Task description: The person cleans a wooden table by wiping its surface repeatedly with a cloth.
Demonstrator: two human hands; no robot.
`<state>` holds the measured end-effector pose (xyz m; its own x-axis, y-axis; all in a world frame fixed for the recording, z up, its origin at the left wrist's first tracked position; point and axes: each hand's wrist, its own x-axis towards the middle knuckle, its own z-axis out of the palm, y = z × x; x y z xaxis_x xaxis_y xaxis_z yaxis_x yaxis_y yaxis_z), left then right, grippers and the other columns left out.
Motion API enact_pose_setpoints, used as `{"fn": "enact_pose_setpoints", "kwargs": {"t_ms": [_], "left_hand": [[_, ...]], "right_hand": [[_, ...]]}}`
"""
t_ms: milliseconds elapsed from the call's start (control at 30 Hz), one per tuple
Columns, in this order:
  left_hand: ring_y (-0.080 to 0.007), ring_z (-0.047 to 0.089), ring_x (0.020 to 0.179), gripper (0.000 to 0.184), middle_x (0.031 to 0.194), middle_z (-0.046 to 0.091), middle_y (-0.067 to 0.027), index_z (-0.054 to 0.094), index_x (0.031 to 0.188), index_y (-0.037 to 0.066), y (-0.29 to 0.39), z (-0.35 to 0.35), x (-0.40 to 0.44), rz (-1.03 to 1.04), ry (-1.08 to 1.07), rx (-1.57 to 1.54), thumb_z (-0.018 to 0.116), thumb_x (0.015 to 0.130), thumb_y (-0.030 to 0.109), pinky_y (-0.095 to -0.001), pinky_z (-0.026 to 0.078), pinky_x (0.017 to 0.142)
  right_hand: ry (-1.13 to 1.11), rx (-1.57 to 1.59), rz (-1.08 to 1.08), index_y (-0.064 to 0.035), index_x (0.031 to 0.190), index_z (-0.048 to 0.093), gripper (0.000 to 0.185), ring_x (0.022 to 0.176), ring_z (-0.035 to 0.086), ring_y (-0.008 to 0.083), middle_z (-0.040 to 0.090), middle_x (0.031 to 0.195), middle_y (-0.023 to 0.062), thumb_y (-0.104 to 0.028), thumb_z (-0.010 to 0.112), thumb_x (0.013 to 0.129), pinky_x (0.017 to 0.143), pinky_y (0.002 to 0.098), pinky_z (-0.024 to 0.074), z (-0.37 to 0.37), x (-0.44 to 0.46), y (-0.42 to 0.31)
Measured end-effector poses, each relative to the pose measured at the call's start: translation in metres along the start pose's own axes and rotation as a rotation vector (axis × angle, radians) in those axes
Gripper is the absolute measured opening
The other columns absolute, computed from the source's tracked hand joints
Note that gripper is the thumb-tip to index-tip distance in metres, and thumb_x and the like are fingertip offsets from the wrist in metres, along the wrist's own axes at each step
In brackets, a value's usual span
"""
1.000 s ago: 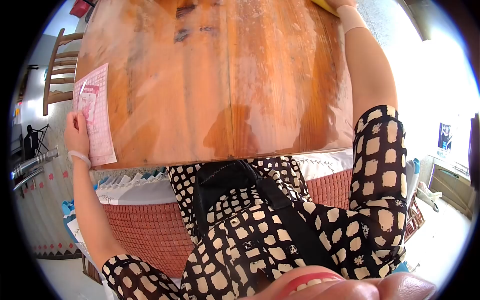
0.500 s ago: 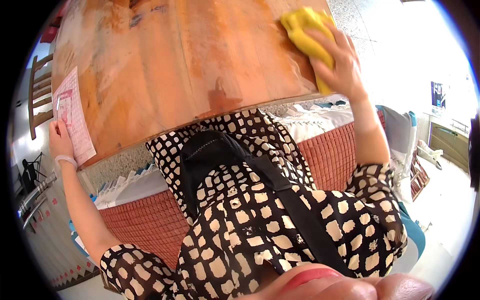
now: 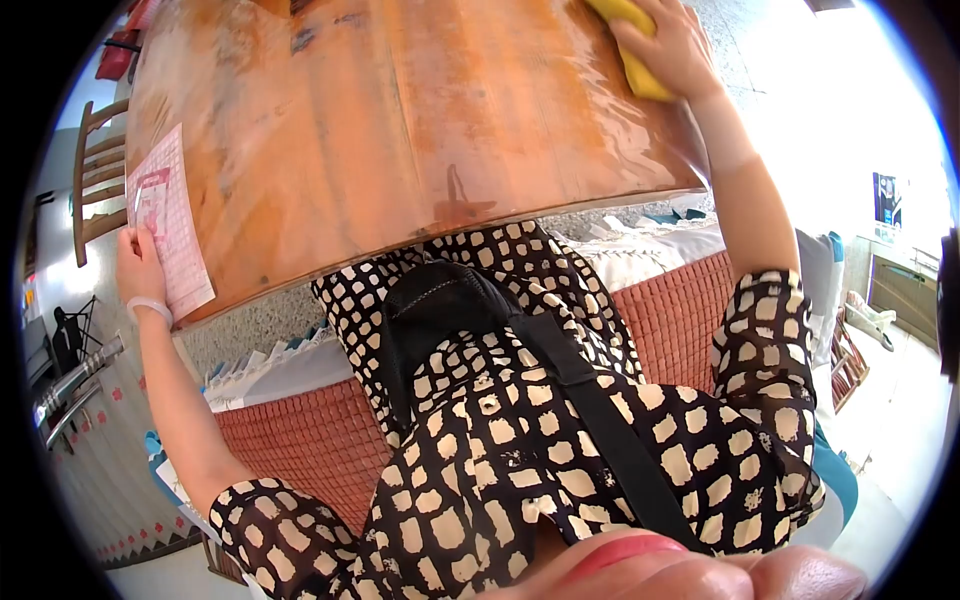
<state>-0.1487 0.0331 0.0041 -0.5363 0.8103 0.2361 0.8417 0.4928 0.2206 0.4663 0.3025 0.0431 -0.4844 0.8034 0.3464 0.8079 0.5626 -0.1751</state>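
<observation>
- A yellow cloth [image 3: 648, 82] lies at the far right of the wooden table [image 3: 400, 130], next to the right edge; its far end runs out of view.
- The right hand [image 3: 674, 55] rests on top of the cloth, its thumb side toward the middle of the table. Part of the hand is cut off at the far side, so I cannot tell whether the fingers grip the cloth or only press on it.
- The tabletop under a clear, glossy cover is orange-brown, with dark marks toward the far side.
- A pink gridded sheet [image 3: 183, 250] lies along the table's left edge, near the left corner, with a smaller pink-and-white card [image 3: 153, 203] on it.
- The left hand [image 3: 140, 268] is at the left edge, touching the sheet, fingers curled; I cannot tell whether they are clamped on anything. The two hands are well apart.
- At the near side, the person sits on a reddish-brown woven seat cover [image 3: 305, 440], in black clothing with cream patches. A black bag [image 3: 430, 300] is on the lap, its strap [image 3: 625, 450] running to the near right.
- A wooden chair [image 3: 103, 180] stands left of the table.
</observation>
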Motion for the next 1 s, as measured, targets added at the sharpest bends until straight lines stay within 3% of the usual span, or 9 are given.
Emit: {"fn": "enact_pose_setpoints", "kwargs": {"t_ms": [133, 200, 333, 400, 467, 600, 767, 933, 1000], "left_hand": [[-0.0259, 0.057, 0.068, 0.029, 0.076, 0.060, -0.0094, 0.056, 0.090, 0.008, 0.005, -0.001, -0.001, -0.038, -0.007, 0.024, 0.049, 0.095, 0.036, -0.0387, 0.044, 0.066], [-0.0263, 0.058, 0.070, 0.030, 0.077, 0.061, -0.0098, 0.057, 0.090, 0.008, -0.002, 0.002, 0.001, 0.008, 0.007, 0.045, 0.049, 0.094, 0.036, -0.0392, 0.045, 0.066], [-0.0290, 0.062, 0.077, 0.028, 0.082, 0.064, -0.0132, 0.057, 0.090, 0.007, -0.002, -0.001, 0.013, 0.019, -0.059, 0.163, 0.052, 0.092, 0.035, -0.0400, 0.046, 0.070], [-0.0268, 0.062, 0.078, 0.027, 0.083, 0.065, -0.0128, 0.058, 0.092, 0.005, -0.007, 0.001, 0.025, 0.038, -0.109, 0.082, 0.056, 0.091, 0.032, -0.0374, 0.048, 0.072], [-0.0202, 0.061, 0.077, 0.027, 0.085, 0.065, -0.0091, 0.060, 0.095, 0.002, 0.013, -0.005, 0.028, 0.020, -0.074, -0.247, 0.061, 0.090, 0.028, -0.0323, 0.048, 0.073], [-0.0063, 0.054, 0.076, 0.024, 0.089, 0.059, -0.0007, 0.059, 0.108, 0.005, 0.210, -0.050, -0.058, 0.184, -0.047, -0.753, 0.061, 0.092, 0.024, -0.0209, 0.045, 0.066], [-0.0360, 0.062, 0.102, 0.066, 0.114, 0.059, -0.0259, 0.047, 0.127, 0.003, 0.336, -0.035, -0.121, 0.408, -0.221, -0.361, 0.057, 0.087, 0.054, -0.0449, 0.050, 0.085], [-0.0437, 0.051, 0.117, 0.068, 0.132, 0.047, -0.0299, 0.047, 0.130, 0.011, 0.411, 0.020, -0.101, 0.358, 0.017, 0.058, 0.055, 0.083, 0.059, -0.0474, 0.040, 0.099], [-0.0514, 0.031, 0.128, 0.069, 0.141, 0.035, -0.0296, 0.040, 0.138, 0.017, 0.423, 0.030, -0.089, 0.371, -0.073, -0.069, 0.055, 0.083, 0.057, -0.0618, 0.027, 0.102]], "right_hand": [[-0.055, -0.020, 0.360, -0.0202, 0.123, 0.059, 0.044, 0.119, 0.048, 0.0358, 0.051, 0.133, 0.0121, -0.037, 0.056, 0.082, 0.100, 0.0435, 0.0401, 0.009, 0.062, -0.041], [0.146, 0.018, 0.031, -0.0214, 0.122, 0.059, 0.045, 0.119, 0.047, 0.0355, 0.053, 0.131, 0.0120, -0.042, 0.055, 0.083, 0.101, 0.0435, 0.0388, 0.048, 0.071, -0.038], [-0.253, 0.024, 0.028, -0.0213, 0.125, 0.058, 0.049, 0.118, 0.049, 0.0369, 0.053, 0.128, 0.0163, -0.047, 0.053, 0.083, 0.097, 0.0550, 0.0369, 0.031, 0.028, -0.167], [-0.118, 0.213, -0.200, -0.0219, 0.132, 0.052, 0.056, 0.128, 0.039, 0.0385, 0.043, 0.137, 0.0202, -0.052, 0.049, 0.085, 0.095, 0.0593, 0.0364, 0.045, 0.002, -0.196], [-0.008, 0.471, -0.311, -0.0173, 0.129, 0.055, 0.051, 0.125, 0.045, 0.0347, 0.046, 0.136, 0.0186, -0.044, 0.053, 0.086, 0.097, 0.0489, 0.0402, 0.047, -0.005, -0.206], [-0.050, 0.988, -0.148, -0.0063, 0.114, 0.064, 0.028, 0.101, 0.062, 0.0205, 0.065, 0.110, 0.0122, -0.019, 0.058, 0.090, 0.088, 0.0298, 0.0479, 0.022, 0.042, -0.141], [0.343, 0.683, 0.077, 0.0020, 0.102, 0.068, 0.024, 0.087, 0.064, 0.0150, 0.070, 0.093, 0.0089, -0.015, 0.057, 0.090, 0.079, 0.0276, 0.0493, 0.027, 0.042, -0.063], [0.278, 0.987, 0.097, -0.0013, 0.107, 0.068, 0.022, 0.095, 0.064, 0.0153, 0.069, 0.102, 0.0069, -0.012, 0.056, 0.093, 0.087, 0.0252, 0.0482, 0.032, 0.044, -0.050], [0.235, 1.057, 0.163, 0.0017, 0.106, 0.067, 0.022, 0.096, 0.064, 0.0160, 0.069, 0.104, 0.0072, -0.013, 0.056, 0.093, 0.087, 0.0261, 0.0484, 0.038, 0.048, -0.035]]}}
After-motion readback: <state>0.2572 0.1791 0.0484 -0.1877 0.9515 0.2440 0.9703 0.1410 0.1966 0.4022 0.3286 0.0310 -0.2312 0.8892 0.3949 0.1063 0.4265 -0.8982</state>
